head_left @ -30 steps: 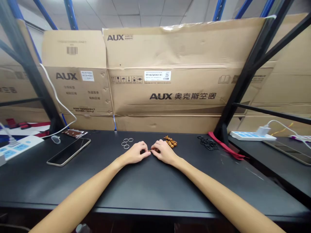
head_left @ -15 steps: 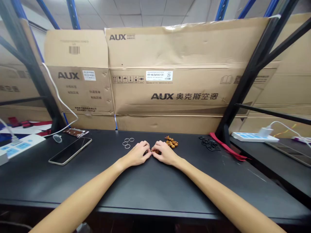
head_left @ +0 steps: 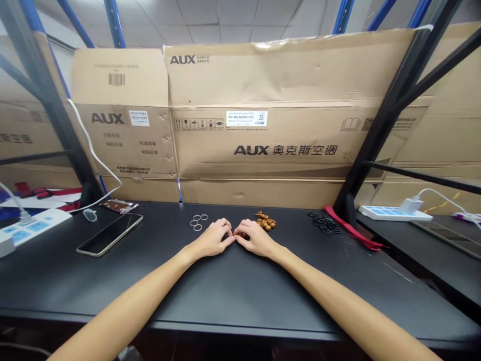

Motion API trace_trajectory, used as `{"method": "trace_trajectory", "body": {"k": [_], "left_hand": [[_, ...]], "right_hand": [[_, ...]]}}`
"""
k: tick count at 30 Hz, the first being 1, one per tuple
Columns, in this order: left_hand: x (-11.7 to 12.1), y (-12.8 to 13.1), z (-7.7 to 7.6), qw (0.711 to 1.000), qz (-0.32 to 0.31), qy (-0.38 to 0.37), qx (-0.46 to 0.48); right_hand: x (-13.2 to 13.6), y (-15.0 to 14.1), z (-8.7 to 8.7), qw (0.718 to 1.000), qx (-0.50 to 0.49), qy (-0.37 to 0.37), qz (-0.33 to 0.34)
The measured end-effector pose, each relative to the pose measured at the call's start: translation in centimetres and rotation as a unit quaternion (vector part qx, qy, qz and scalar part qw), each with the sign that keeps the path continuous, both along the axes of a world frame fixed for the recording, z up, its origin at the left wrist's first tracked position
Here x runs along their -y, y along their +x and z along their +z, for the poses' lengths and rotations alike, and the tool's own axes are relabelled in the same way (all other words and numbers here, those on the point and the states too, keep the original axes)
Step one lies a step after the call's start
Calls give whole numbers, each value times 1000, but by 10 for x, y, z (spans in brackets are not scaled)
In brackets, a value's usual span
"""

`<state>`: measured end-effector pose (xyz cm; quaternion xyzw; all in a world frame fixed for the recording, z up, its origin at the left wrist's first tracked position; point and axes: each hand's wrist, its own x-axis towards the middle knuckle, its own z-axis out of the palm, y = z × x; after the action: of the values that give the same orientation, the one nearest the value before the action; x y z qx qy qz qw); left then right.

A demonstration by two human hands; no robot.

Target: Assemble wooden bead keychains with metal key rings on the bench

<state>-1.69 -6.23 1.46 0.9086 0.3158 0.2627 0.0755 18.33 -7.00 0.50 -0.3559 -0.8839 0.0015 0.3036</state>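
Note:
My left hand (head_left: 215,238) and my right hand (head_left: 257,237) meet fingertip to fingertip, low over the black table (head_left: 240,291). A small brown bead-like charm (head_left: 242,234) shows between the curled fingers of my right hand, partly covered by them. Thumb and index finger of my left hand are pinched at its left end; what they hold there is hidden. Just behind my right hand lies a small pile of similar brown charms (head_left: 267,223), glossy and rounded. Several thin silver rings (head_left: 197,230) lie flat to the left of my left hand.
A pile of small black loops or clasps (head_left: 326,225) lies at the right, beside a red strap (head_left: 353,233). At the left are a phone (head_left: 110,235), a brown packet (head_left: 119,206) and a white power strip (head_left: 35,228). Cardboard (head_left: 259,165) walls the back; a black post (head_left: 379,120) rises at right.
Both hands keep nearly the same place and pinch. The whole view has shifted very slightly; otherwise little differs.

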Motion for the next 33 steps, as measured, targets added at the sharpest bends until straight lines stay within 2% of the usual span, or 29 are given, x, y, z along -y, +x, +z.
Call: {"method": "trace_trajectory", "body": {"k": [5,12,19,24,26,33], "left_hand": [[-4,0,-2,1000,6,-4,14],[-3,0,1,999,-23,-11,21],[-3,0,0,999,-1,-11,30],[-1,0,5,999,-21,-8,42],[0,1,5,999,-22,-10,40],[-3,1,-1,1000,3,-6,30]], "right_hand": [[1,-1,1,1000,7,6,11],[-3,0,-1,998,12,18,-60],[1,-2,1,1000,11,24,-1],[-1,0,1,996,26,27,-81],[-2,0,1,995,21,22,-93],[1,-3,1,1000,2,24,-7]]}}
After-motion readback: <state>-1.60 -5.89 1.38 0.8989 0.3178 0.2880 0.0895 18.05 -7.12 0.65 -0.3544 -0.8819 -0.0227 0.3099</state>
